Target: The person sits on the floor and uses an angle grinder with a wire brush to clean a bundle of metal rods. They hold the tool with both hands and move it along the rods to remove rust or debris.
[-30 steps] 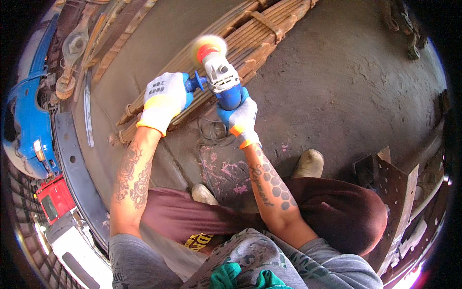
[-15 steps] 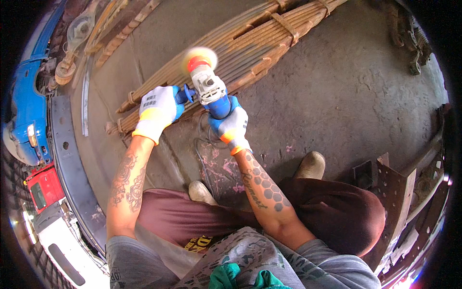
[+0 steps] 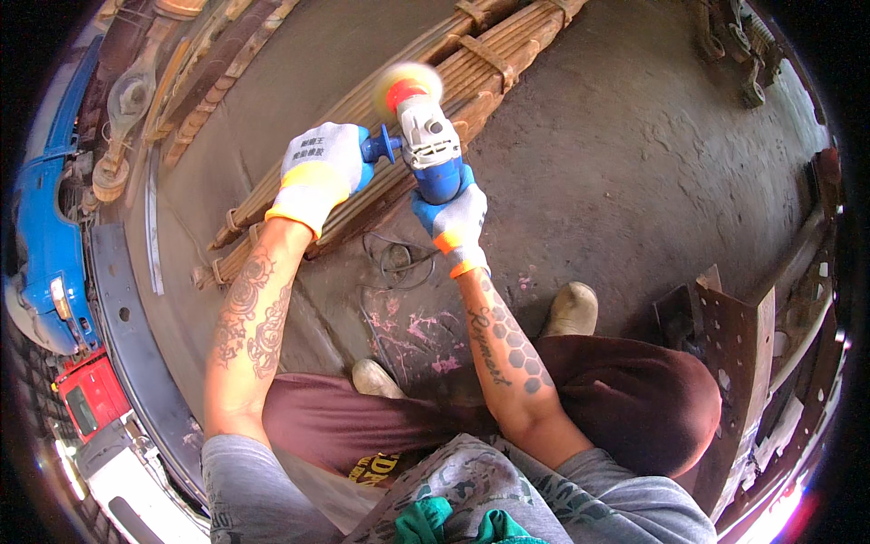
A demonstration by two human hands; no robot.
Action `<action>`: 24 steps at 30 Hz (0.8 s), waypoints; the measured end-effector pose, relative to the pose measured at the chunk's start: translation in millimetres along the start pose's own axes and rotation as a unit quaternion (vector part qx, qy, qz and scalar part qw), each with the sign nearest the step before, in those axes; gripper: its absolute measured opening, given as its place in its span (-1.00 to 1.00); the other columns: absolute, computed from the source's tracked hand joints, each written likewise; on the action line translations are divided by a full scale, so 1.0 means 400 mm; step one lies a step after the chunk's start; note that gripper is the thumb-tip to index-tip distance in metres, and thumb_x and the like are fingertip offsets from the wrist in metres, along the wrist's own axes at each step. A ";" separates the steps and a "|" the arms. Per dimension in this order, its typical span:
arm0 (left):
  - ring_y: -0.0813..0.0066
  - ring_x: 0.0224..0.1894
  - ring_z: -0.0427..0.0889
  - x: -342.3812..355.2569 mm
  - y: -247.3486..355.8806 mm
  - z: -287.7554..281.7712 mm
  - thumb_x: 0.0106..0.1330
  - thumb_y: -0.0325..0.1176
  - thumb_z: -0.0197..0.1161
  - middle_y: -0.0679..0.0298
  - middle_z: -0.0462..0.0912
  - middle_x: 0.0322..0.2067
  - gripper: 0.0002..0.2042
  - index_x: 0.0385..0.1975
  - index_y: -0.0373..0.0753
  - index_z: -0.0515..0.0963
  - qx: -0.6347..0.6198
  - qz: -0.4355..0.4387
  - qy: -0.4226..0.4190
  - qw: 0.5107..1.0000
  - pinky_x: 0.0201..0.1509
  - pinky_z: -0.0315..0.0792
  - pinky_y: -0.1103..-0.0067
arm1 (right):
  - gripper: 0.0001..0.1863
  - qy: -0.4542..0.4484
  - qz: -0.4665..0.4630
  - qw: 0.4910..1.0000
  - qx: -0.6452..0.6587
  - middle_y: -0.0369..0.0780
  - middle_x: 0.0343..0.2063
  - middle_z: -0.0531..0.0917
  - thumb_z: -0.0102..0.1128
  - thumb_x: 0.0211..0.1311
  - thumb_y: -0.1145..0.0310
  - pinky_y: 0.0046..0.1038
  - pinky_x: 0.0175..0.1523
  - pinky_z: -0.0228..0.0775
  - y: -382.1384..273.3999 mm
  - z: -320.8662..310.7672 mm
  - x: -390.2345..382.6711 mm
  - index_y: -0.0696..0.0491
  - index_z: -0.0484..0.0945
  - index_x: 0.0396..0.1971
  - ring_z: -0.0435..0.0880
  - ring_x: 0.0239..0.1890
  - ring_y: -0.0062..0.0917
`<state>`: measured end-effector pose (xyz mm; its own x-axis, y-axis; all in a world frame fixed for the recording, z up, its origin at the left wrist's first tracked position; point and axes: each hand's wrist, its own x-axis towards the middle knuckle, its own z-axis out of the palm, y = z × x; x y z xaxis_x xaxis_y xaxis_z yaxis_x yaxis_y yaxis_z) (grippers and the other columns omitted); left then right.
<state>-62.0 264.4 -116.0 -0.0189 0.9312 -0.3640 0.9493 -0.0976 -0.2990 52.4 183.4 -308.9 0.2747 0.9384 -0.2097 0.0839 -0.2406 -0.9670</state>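
Both my gloved hands hold an angle grinder with a grey head and blue body. My left hand is closed round its blue side handle. Behind, my right hand wraps the blue body. At the tool's far end a round disc with an orange-red centre is blurred by spinning. Beneath it lie rusty leaf spring packs, bound with metal clamps, slanting from lower left to upper right. The disc overlaps the springs; whether it touches them I cannot tell.
A cable loops on the concrete floor near my feet. More long steel parts lie at the far left, beside a blue vehicle cab. A dark steel rail runs along the left; a rusty bracket stands at right.
The angle grinder and both hands have moved right and farther away along the leaf springs. The view has shifted slightly, and the springs appear farther left. Both grips are unchanged; the disc stays blurred.
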 end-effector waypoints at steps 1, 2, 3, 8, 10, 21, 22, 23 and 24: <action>-0.06 -0.06 0.83 0.001 0.010 -0.012 0.29 -0.24 0.35 -0.02 0.83 -0.18 -0.82 -0.21 -0.07 0.80 0.004 0.003 -0.001 1.000 0.09 0.67 0.14 | -0.41 0.008 -0.001 1.000 0.007 -0.09 -0.27 0.85 0.67 -0.13 0.22 -0.29 -0.05 0.69 0.000 -0.001 0.001 0.07 0.69 -0.03 0.86 -0.27 -0.36; -0.06 -0.06 0.83 0.012 0.029 -0.011 0.29 -0.24 0.35 -0.02 0.83 -0.18 -0.82 -0.21 -0.07 0.80 0.006 0.017 0.004 1.000 0.09 0.67 0.15 | -0.43 0.017 0.007 1.000 0.012 -0.08 -0.28 0.85 0.68 -0.14 0.22 -0.26 -0.06 0.69 0.008 -0.016 0.009 0.05 0.68 -0.06 0.86 -0.25 -0.29; -0.05 -0.06 0.83 0.024 0.049 -0.010 0.29 -0.24 0.35 -0.01 0.83 -0.19 -0.83 -0.21 -0.06 0.81 0.008 0.031 0.008 0.999 0.09 0.67 0.15 | -0.44 0.026 0.015 0.999 0.016 -0.06 -0.28 0.85 0.68 -0.16 0.21 -0.22 -0.06 0.70 0.016 -0.036 0.020 0.02 0.68 -0.09 0.87 -0.24 -0.21; -0.04 -0.07 0.83 0.034 0.090 -0.040 0.30 -0.24 0.35 0.02 0.84 -0.18 -0.82 -0.20 -0.04 0.83 0.008 0.015 0.027 0.999 0.09 0.67 0.16 | -0.41 -0.001 0.039 0.999 -0.013 -0.10 -0.25 0.86 0.67 -0.14 0.21 -0.28 -0.05 0.70 -0.015 -0.078 0.060 0.06 0.69 -0.03 0.87 -0.25 -0.38; -0.04 -0.07 0.83 0.027 0.084 -0.043 0.31 -0.23 0.35 0.02 0.84 -0.17 -0.81 -0.18 -0.03 0.83 0.001 0.001 0.026 1.000 0.09 0.67 0.16 | -0.46 -0.007 0.011 1.000 0.001 0.00 -0.26 0.84 0.63 -0.13 0.20 -0.18 -0.02 0.70 -0.018 -0.084 0.070 0.01 0.67 -0.08 0.88 -0.18 -0.11; -0.13 -0.09 0.80 -0.044 0.026 0.012 0.32 -0.17 0.35 -0.04 0.81 -0.22 -0.80 -0.23 -0.10 0.79 -0.008 -0.041 -0.008 0.999 0.06 0.66 0.09 | -0.49 -0.081 0.012 0.996 0.019 0.01 -0.28 0.82 0.57 -0.13 0.23 -0.11 -0.05 0.66 -0.002 -0.048 0.005 0.01 0.65 -0.10 0.83 -0.20 -0.01; -0.13 -0.09 0.80 -0.046 0.019 0.021 0.32 -0.16 0.35 -0.05 0.81 -0.22 -0.79 -0.24 -0.11 0.79 -0.009 -0.046 -0.006 0.999 0.06 0.65 0.09 | -0.48 -0.091 0.020 0.995 0.020 0.01 -0.27 0.82 0.57 -0.13 0.23 -0.11 -0.04 0.66 0.001 -0.047 0.002 0.01 0.65 -0.09 0.83 -0.19 -0.01; -0.15 -0.09 0.80 -0.054 0.026 0.020 0.32 -0.15 0.34 -0.06 0.81 -0.22 -0.79 -0.25 -0.12 0.79 -0.005 -0.054 -0.004 0.999 0.06 0.65 0.08 | -0.48 -0.104 0.028 0.994 0.021 0.01 -0.26 0.82 0.57 -0.13 0.23 -0.11 -0.03 0.66 -0.001 -0.048 -0.003 0.01 0.65 -0.08 0.83 -0.18 -0.01; -0.15 -0.09 0.80 -0.051 0.029 0.014 0.32 -0.15 0.34 -0.06 0.81 -0.22 -0.79 -0.25 -0.11 0.79 -0.001 -0.053 -0.008 0.999 0.06 0.65 0.08 | -0.47 -0.116 0.036 0.992 0.022 0.01 -0.25 0.82 0.57 -0.13 0.23 -0.11 -0.02 0.66 -0.003 -0.048 -0.004 0.00 0.65 -0.07 0.83 -0.17 -0.01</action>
<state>-52.2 242.4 -117.0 -0.1242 0.9305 -0.3446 0.9420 0.0014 -0.3356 70.5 177.4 -304.5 0.0494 0.9526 -0.3003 0.0286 -0.3019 -0.9529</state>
